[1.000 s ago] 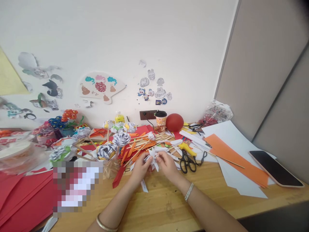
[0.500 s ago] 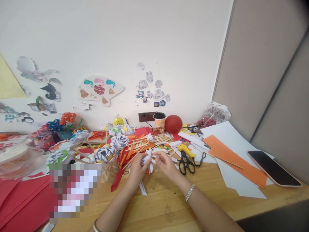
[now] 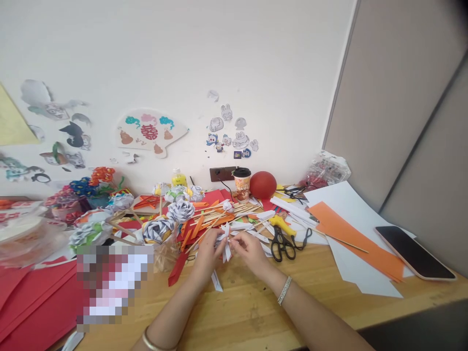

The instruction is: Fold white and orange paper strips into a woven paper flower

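My left hand (image 3: pixel 207 253) and my right hand (image 3: pixel 250 251) meet over the wooden table (image 3: pixel 256 302), both pinched on a small white folded paper piece (image 3: pixel 225 241) with pointed strips sticking out. A bangle sits on my left wrist and a silver bracelet on my right. A loose white folded strip (image 3: pixel 216 281) lies on the table just under my left hand. Finished paper roses (image 3: pixel 181 210) on wooden sticks (image 3: pixel 219 214) lie just behind my hands.
Black scissors (image 3: pixel 284 243) and a yellow glue gun (image 3: pixel 281 225) lie right of my hands. Orange paper (image 3: pixel 351 239) on white sheets and a phone (image 3: pixel 415 252) lie far right. A paper cup (image 3: pixel 242 184) and red ball (image 3: pixel 262 184) stand by the wall. Red paper (image 3: pixel 32 302) lies left.
My hands have drawn a little closer together and turned the white paper piece between the fingers; the view shifted slightly. Everything else on the table stays put.
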Available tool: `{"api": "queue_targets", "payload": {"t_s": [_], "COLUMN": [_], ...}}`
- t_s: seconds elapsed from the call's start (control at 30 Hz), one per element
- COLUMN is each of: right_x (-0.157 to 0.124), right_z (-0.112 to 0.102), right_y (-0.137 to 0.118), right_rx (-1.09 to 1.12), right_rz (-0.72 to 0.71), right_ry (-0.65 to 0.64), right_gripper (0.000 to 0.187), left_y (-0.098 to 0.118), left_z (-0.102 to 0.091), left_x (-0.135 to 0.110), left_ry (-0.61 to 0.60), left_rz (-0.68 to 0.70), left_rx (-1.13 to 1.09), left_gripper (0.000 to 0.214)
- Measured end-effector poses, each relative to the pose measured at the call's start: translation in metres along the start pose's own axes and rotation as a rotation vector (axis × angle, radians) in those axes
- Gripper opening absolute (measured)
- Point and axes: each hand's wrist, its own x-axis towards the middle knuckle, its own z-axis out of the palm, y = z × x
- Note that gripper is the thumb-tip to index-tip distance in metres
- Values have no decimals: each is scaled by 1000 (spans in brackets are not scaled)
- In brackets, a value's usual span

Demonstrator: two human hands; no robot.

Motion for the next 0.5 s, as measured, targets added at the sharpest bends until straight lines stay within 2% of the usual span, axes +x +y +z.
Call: {"api": "queue_targets", "payload": {"t_s": [0.17,0.3,0.4,0.5], "right_x": [1,4,3,0], "right_z": [-3,-4,-3,1], "right_y": [-4,-1,2,1], "right_rx": [75,183,231,109], "right_rz": [31,85,97,31], "right_ry": [7,49,77,22], "right_gripper": [18,20,32,44], "left_y": [1,-1,-5,-8], "left_z": [-2,0,2,3], "left_x": [0,1,3,4], "left_ry": [4,-37,26,110], "left_rz": [47,95,-2,-201], "left_rx": [-18,-60,-98,-159], "left_gripper": [19,33,33,36]}}
